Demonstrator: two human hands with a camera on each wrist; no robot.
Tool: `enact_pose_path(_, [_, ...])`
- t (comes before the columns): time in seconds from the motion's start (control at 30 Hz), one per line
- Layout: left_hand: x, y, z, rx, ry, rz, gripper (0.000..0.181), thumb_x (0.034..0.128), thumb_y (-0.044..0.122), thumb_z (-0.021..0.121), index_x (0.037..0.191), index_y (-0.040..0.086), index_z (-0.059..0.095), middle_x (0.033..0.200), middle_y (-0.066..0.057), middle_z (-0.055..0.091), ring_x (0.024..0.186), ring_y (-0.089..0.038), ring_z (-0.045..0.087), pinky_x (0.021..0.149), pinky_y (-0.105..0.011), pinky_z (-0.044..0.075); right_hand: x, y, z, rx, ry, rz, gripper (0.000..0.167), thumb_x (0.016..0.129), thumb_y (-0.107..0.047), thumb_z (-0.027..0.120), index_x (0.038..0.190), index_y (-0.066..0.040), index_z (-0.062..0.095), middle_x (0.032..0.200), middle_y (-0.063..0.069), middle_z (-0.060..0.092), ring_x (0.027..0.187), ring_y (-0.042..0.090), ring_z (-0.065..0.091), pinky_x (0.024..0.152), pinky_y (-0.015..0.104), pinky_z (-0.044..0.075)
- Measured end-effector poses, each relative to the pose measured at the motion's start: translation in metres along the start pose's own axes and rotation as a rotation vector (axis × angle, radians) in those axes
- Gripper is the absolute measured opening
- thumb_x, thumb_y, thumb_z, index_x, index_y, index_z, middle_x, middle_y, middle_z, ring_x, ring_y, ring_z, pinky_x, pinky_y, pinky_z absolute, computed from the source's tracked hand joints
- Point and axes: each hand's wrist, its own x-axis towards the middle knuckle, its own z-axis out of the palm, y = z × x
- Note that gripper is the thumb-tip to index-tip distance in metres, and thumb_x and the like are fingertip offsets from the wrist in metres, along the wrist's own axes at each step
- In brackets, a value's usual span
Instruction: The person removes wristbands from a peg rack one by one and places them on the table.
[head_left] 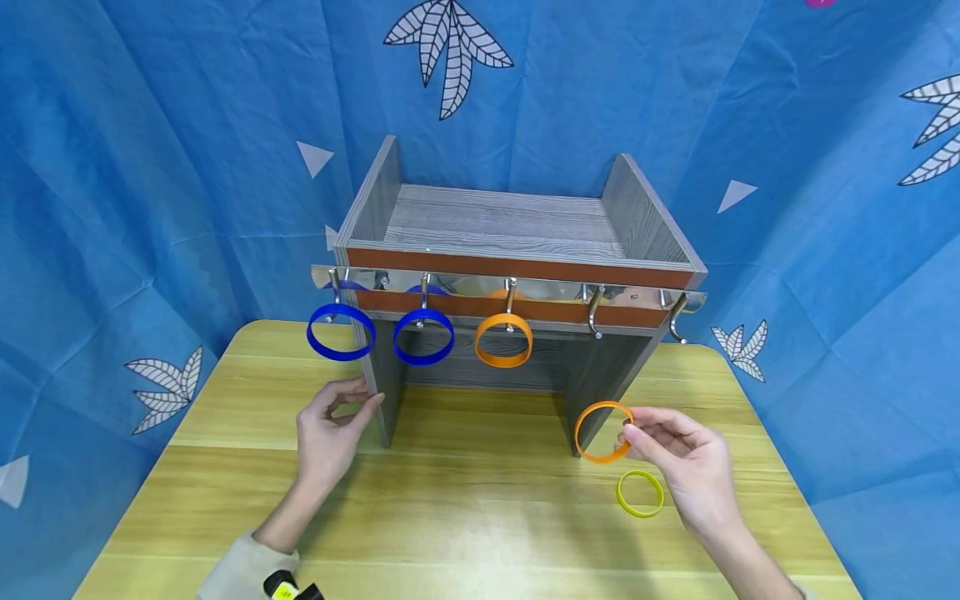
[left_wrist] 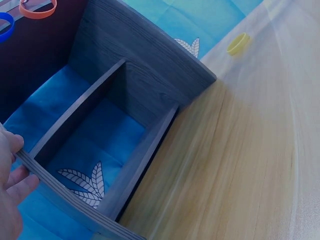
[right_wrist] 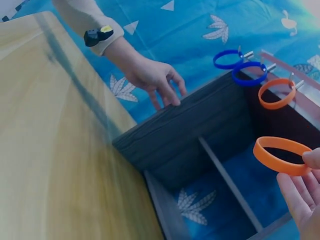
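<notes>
My right hand (head_left: 686, 467) pinches an orange wristband (head_left: 586, 433) between thumb and fingers, in front of the right side of a grey wooden shelf (head_left: 495, 217). My left hand (head_left: 328, 433) grips the front edge of the shelf's left side panel. On the metal hook rail (head_left: 465, 283) along the shelf's front hang two blue wristbands (head_left: 341, 356) (head_left: 424, 360) and one orange wristband (head_left: 503, 362), each on its own hook. The two right hooks (head_left: 595, 312) bear nothing. A yellow wristband (head_left: 640, 512) lies on the table below my right hand.
The shelf stands on a light wooden table (head_left: 480, 533). Behind it and at both sides hangs a blue cloth (head_left: 225, 125) printed with white leaves. A dark band with a yellow face (head_left: 288, 587) is on the left sleeve.
</notes>
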Motion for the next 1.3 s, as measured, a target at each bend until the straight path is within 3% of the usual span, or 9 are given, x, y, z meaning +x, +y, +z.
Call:
enact_pose_path(0.2, [0.0, 0.0, 0.0, 0.0, -0.001, -0.004, 0.021, 0.0842, -0.009, 0.082, 0.103, -0.002, 0.075, 0.095, 0.024, 0.071, 0.085, 0.008, 0.07, 0.066, -0.013, 0.064, -0.002, 0.01, -0.006, 0.012, -0.009, 0.031, 0.02, 0.096, 0.014, 0.065, 0.11, 0.004, 0.075, 0.091, 0.001, 0.08, 0.079, 0.014, 0.078, 0.072, 0.031, 0.069])
enact_pose_path(0.57, [0.0, 0.0, 0.0, -0.003, 0.0, -0.007, 0.022, 0.0839, -0.01, 0.082, 0.103, -0.003, 0.075, 0.095, 0.024, 0.071, 0.085, 0.007, 0.07, 0.066, -0.014, 0.064, -0.003, 0.026, -0.017, 0.007, -0.05, 0.104, 0.025, 0.099, 0.01, 0.065, 0.108, -0.008, 0.078, 0.09, -0.001, 0.081, 0.08, 0.011, 0.078, 0.072, 0.029, 0.069])
enact_pose_path(0.77, [0.0, 0.0, 0.0, 0.005, 0.003, 0.0, 0.022, 0.0834, -0.011, 0.082, 0.103, -0.003, 0.075, 0.095, 0.025, 0.071, 0.085, 0.008, 0.07, 0.066, -0.013, 0.063, -0.004, 0.039, -0.021, -0.026, -0.059, 0.131, 0.018, 0.098, 0.009, 0.067, 0.11, -0.001, 0.077, 0.09, -0.003, 0.081, 0.081, 0.008, 0.078, 0.072, 0.03, 0.069])
enact_pose_path(1.03, [0.0, 0.0, 0.0, 0.002, 0.005, 0.004, 0.022, 0.0833, -0.01, 0.082, 0.102, -0.003, 0.075, 0.096, 0.025, 0.071, 0.085, 0.007, 0.07, 0.065, -0.013, 0.063, -0.007, 0.053, -0.022, -0.031, -0.095, 0.164, 0.025, 0.098, 0.008, 0.067, 0.107, -0.012, 0.079, 0.09, -0.003, 0.081, 0.082, 0.008, 0.078, 0.072, 0.031, 0.07])
enact_pose_path(1.3, [0.0, -0.001, 0.0, 0.001, 0.001, 0.003, 0.021, 0.084, -0.01, 0.082, 0.103, -0.002, 0.075, 0.096, 0.024, 0.071, 0.085, 0.007, 0.07, 0.065, -0.013, 0.063, -0.009, 0.061, -0.023, -0.094, -0.103, 0.291, 0.024, 0.098, 0.003, 0.069, 0.105, -0.018, 0.08, 0.089, -0.006, 0.08, 0.082, 0.007, 0.076, 0.074, 0.031, 0.07])
